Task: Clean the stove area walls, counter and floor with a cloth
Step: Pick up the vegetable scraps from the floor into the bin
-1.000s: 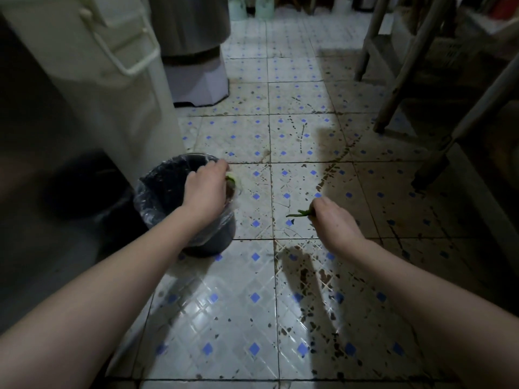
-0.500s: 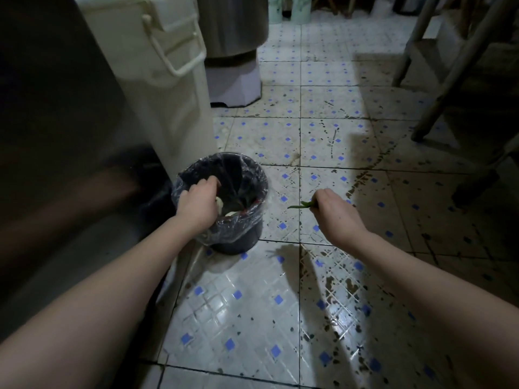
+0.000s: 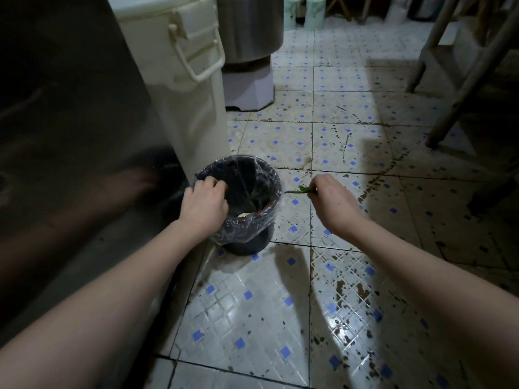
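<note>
Head view looks down at a tiled floor (image 3: 252,318), white with small blue diamonds. The floor is dirty: dark specks and brown stains (image 3: 351,290) lie thickest on the tiles to the right and run in a trail toward the far right.

A small dark bin (image 3: 248,247) stands on the floor near the middle, lined with a clear liner (image 3: 244,231) folded over its rim. Pale and red scraps (image 3: 254,213) lie inside at the near edge.

The left hand (image 3: 203,204) is over the bin's left rim, back of the hand up, fingers curled down at the liner's edge. I cannot tell whether they pinch the liner or hold nothing.

The right hand (image 3: 332,202) hangs above the floor just right of the bin, apart from it. Its fingertips pinch a thin green stalk (image 3: 296,190), which sticks out leftward toward the bin without touching it.

Just behind the bin on the left stands a tall cream container (image 3: 185,88) with a looped handle (image 3: 196,56) on its side. Further back a steel drum (image 3: 250,26) sits on a pale base (image 3: 248,88). A dark panel (image 3: 70,122) fills the left side, reflecting a blurred arm. Slanted wooden legs (image 3: 460,80) stand at the upper right, in shadow.
</note>
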A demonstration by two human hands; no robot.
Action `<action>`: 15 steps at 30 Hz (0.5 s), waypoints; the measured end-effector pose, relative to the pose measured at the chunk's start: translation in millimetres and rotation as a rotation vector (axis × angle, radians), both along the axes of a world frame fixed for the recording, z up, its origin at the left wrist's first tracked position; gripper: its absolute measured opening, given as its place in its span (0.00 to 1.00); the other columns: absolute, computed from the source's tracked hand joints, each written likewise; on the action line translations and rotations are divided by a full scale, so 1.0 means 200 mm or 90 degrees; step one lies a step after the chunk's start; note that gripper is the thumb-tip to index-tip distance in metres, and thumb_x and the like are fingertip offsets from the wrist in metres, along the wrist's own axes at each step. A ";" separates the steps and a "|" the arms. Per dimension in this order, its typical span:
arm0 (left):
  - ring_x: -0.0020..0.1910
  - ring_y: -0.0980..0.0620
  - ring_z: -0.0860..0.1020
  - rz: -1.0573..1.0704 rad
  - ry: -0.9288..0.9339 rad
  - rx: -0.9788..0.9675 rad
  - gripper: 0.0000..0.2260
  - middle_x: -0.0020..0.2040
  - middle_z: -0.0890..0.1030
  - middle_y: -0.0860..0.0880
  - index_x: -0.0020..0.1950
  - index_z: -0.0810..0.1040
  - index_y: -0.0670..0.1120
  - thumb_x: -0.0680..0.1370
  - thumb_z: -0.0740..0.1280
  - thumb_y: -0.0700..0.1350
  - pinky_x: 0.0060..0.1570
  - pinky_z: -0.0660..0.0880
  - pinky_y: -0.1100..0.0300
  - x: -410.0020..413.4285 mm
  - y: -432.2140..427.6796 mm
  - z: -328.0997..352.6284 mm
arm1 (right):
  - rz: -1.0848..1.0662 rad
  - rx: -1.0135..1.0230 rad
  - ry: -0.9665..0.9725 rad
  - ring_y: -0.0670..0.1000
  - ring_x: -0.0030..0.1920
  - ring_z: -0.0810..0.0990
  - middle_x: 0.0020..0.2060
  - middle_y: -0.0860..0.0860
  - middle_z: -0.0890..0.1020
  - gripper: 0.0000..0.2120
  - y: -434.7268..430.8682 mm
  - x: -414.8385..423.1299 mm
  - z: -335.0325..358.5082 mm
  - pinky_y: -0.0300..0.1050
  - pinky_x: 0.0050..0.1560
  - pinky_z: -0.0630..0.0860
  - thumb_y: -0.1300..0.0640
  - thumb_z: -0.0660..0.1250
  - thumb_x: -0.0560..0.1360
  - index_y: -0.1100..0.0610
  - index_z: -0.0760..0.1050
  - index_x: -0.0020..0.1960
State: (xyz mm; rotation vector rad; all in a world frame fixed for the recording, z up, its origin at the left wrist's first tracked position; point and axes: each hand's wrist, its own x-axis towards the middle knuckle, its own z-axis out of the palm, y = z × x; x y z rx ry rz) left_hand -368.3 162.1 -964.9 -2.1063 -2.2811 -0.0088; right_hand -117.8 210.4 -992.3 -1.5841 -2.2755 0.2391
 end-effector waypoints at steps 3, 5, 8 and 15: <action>0.63 0.41 0.70 0.012 0.010 -0.019 0.16 0.64 0.71 0.43 0.65 0.70 0.45 0.79 0.59 0.48 0.59 0.68 0.47 -0.04 -0.04 0.01 | 0.006 0.007 0.014 0.54 0.41 0.72 0.45 0.53 0.74 0.03 0.01 -0.10 0.03 0.50 0.40 0.71 0.57 0.61 0.79 0.56 0.69 0.48; 0.62 0.41 0.70 0.024 0.001 -0.026 0.16 0.63 0.71 0.43 0.65 0.70 0.45 0.79 0.59 0.48 0.58 0.68 0.48 -0.06 -0.08 0.00 | 0.017 0.005 0.010 0.55 0.41 0.73 0.45 0.53 0.75 0.03 0.02 -0.18 0.05 0.50 0.39 0.71 0.57 0.60 0.79 0.56 0.69 0.48; 0.61 0.41 0.71 0.020 -0.006 -0.022 0.15 0.62 0.72 0.43 0.64 0.70 0.46 0.79 0.59 0.48 0.56 0.69 0.48 -0.08 -0.14 -0.01 | 0.027 -0.004 0.006 0.56 0.43 0.74 0.47 0.54 0.75 0.02 0.03 -0.29 0.07 0.49 0.40 0.69 0.58 0.60 0.78 0.56 0.69 0.50; 0.59 0.42 0.72 0.020 -0.048 -0.007 0.14 0.61 0.73 0.44 0.64 0.71 0.47 0.79 0.58 0.46 0.56 0.69 0.48 -0.10 -0.18 -0.01 | 0.084 -0.021 -0.007 0.58 0.49 0.76 0.50 0.55 0.76 0.04 0.02 -0.48 0.10 0.50 0.44 0.71 0.59 0.61 0.77 0.58 0.71 0.51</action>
